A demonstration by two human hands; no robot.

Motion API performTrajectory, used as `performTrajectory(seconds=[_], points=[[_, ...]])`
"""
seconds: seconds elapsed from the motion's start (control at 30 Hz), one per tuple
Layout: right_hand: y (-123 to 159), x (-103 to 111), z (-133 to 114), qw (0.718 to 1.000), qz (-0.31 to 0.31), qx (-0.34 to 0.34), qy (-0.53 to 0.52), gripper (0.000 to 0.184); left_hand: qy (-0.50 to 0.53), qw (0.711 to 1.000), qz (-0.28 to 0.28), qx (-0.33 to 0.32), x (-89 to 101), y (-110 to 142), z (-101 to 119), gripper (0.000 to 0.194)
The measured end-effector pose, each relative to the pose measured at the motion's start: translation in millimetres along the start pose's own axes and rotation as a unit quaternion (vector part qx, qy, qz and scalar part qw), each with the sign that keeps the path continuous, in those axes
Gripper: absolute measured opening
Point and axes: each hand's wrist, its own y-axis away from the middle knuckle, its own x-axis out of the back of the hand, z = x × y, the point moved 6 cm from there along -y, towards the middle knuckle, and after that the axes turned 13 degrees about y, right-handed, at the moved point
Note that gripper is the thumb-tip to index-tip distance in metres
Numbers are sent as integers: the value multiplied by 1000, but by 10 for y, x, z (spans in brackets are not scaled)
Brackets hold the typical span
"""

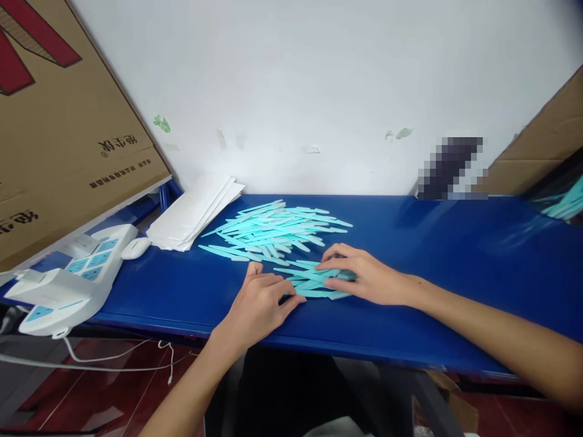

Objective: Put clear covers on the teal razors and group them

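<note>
A large pile of slim turquoise plastic sticks, each with one tapered end and one wider end, lies on the blue table. In front of it is a smaller bunch of the same turquoise sticks, lying crosswise between my hands. My left hand is at the bunch's left side, its fingers curled and its thumb and index fingertips pinched at the stick ends. My right hand reaches over the right part of the bunch, fingers apart and touching the sticks. It partly covers their right ends.
A stack of white flat packets lies at the back left. Near it are a white power strip with plugged-in adapters and a small white case. A cardboard box leans at left. More turquoise sticks show at far right.
</note>
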Motion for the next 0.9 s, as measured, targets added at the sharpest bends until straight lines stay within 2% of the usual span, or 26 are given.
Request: performTrajectory(seconds=[0.2,0.3,0.4,0.5,0.6,0.73,0.83,0.9], points=[[-14,-32,-167,999,28,27,-17,37,-42,999,24,6,-1,-79,-65,30],[-32,-77,-281,997,43,43,-37,33,-50,998,-31,-27,-28,-129,-12,37],[-30,2,-315,991,118,45,-53,26,3,994,-102,-45,-102,-146,41,51],[21,179,-213,977,215,5,-11,26,12,989,-146,-38,-178,-139,58,53],[86,312,-44,963,255,-43,73,30,-8,986,-160,-37,-190,-105,73,45],[108,303,81,973,209,-37,91,26,17,988,-153,-21,-74,23,73,39],[82,202,-8,986,147,14,77,22,42,990,-137,-1,29,135,41,38],[69,145,-119,987,129,49,77,21,54,991,-123,8,73,170,15,37]])
